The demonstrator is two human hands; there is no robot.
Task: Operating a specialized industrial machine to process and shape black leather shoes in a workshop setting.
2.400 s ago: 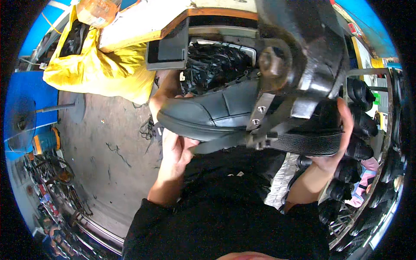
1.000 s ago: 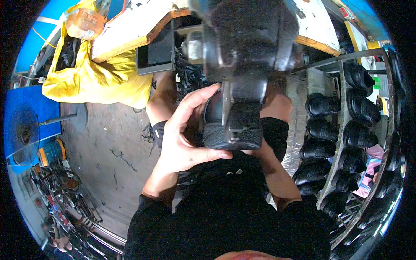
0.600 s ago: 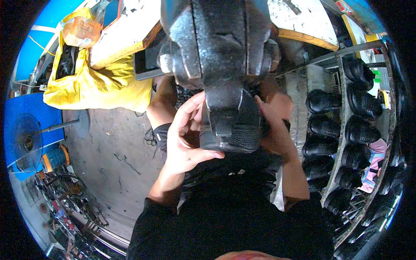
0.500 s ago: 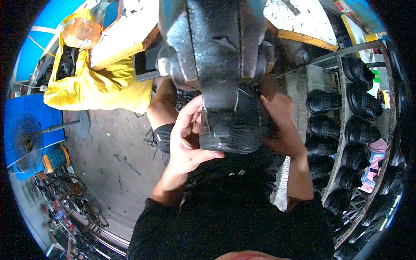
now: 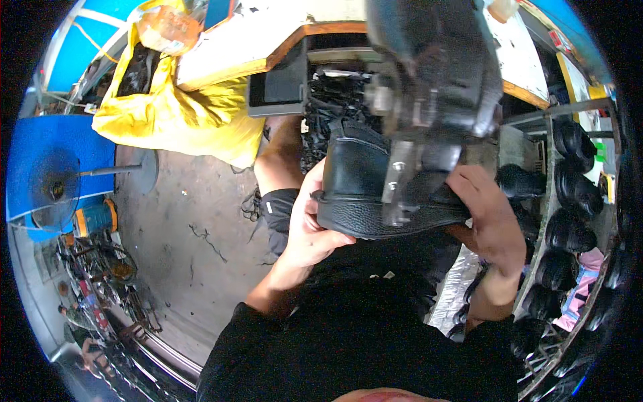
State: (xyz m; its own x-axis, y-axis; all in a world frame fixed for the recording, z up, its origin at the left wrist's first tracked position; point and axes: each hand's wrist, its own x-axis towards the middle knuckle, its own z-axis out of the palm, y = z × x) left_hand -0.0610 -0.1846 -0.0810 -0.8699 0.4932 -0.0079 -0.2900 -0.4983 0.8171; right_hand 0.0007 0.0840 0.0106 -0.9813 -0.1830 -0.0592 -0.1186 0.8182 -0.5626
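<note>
A black leather shoe (image 5: pixel 356 173) is held side-on beneath the dark metal head of a machine (image 5: pixel 439 74). A pebble-textured band runs along the shoe's lower edge. My left hand (image 5: pixel 311 224) grips its left end, thumb along the lower edge and some fingers hidden behind it. At the right end, my right hand (image 5: pixel 490 211) is closed over the shoe, fingers bent on its upper side. The machine's lower metal part comes down against or just in front of the shoe's middle and covers part of it; whether they touch I cannot tell.
Rack shelves (image 5: pixel 549 194) with several black shoes stand on the right, a pink cloth (image 5: pixel 581 288) among them. Black scraps (image 5: pixel 328 94) are heaped behind the shoe. At left are a yellow bag (image 5: pixel 181 124), a grey tray (image 5: pixel 278 87), a white bench (image 5: pixel 268 40) and a fan (image 5: pixel 57 187).
The shoe has turned from end-on to side-on, and my right hand has moved outward with its right end. The whole view has shifted, so the machine head appears farther right.
</note>
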